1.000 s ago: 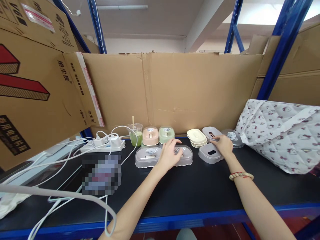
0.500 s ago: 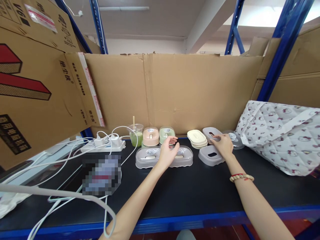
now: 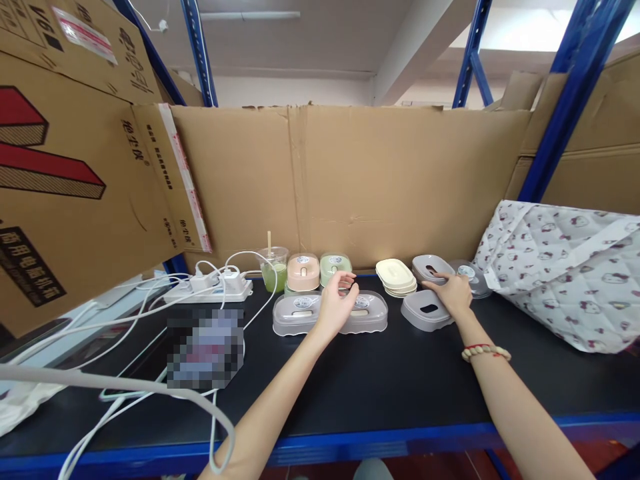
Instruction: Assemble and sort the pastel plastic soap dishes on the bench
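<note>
grey rounded plastic covers point(image 3: 416, 312), right hand point(image 3: 456, 293) at them, grip unclear, left hand point(image 3: 334, 303) loosely open

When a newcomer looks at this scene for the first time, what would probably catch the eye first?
Probably the big cardboard box with bold red shapes, at the upper left. Next, perhaps, the white patterned bag at the far right. In the middle, the bare left hand is by the translucent covers, and the right hand is by the grey pieces with dark openings.
</note>
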Available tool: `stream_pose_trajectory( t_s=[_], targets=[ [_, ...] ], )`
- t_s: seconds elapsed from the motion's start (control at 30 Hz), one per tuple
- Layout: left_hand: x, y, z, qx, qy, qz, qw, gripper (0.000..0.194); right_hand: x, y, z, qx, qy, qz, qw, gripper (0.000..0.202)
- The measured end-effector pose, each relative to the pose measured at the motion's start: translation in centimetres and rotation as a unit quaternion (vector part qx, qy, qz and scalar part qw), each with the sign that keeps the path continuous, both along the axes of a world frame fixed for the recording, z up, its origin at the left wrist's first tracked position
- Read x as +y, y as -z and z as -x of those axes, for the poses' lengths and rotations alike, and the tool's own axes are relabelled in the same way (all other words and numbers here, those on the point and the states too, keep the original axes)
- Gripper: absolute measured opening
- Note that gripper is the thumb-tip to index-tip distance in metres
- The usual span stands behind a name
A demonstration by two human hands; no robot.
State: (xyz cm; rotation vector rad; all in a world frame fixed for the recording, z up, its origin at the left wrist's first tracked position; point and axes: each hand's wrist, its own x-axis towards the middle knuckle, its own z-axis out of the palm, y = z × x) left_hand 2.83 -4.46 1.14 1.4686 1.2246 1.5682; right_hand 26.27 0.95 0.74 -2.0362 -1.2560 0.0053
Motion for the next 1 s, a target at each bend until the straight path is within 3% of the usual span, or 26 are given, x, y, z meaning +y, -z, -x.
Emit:
stream_pose_trajectory(
  t_s=[0.47, 0.63, 0.73, 0.83, 0.93, 1.0],
  targets=[
    [0.1, 0.2, 0.0, -0.016, -0.014, -0.018, 1.000, 0.016, 1.3, 1.0, -1.3, 0.026, 0.012, -0.115, 0.993, 0.033],
    [0.0, 0.0, -0.1, -0.050, -0.015, -0.017, 0.998, 0.014, 1.4, 0.8, -0.6, 0.003, -0.024, -0.184, 0.983, 0.026],
    [0.0, -0.2, -0.3, -0.112, 0.007, 0.017, 0.994, 0.013, 1.1, 0.5, 1.8, -0.028, -0.108, -0.335, 0.936, 0.027],
    [0.0, -0.2, -0.6, -0.201, 0.042, 0.091, 0.975, 0.031, 0.1, 0.7, 5.5, -0.062, -0.259, -0.427, 0.864, 0.035],
    [0.1, 0.0, -0.4, -0.287, 0.061, 0.096, 0.951, 0.035, -0.9, 1.4, 8.3, -0.108, -0.430, -0.395, 0.805, 0.038],
    [0.3, 0.1, 0.0, -0.327, 0.035, 0.079, 0.941, 0.029, -0.9, 1.8, 8.7, -0.098, -0.494, -0.347, 0.791, 0.039]
  ],
)
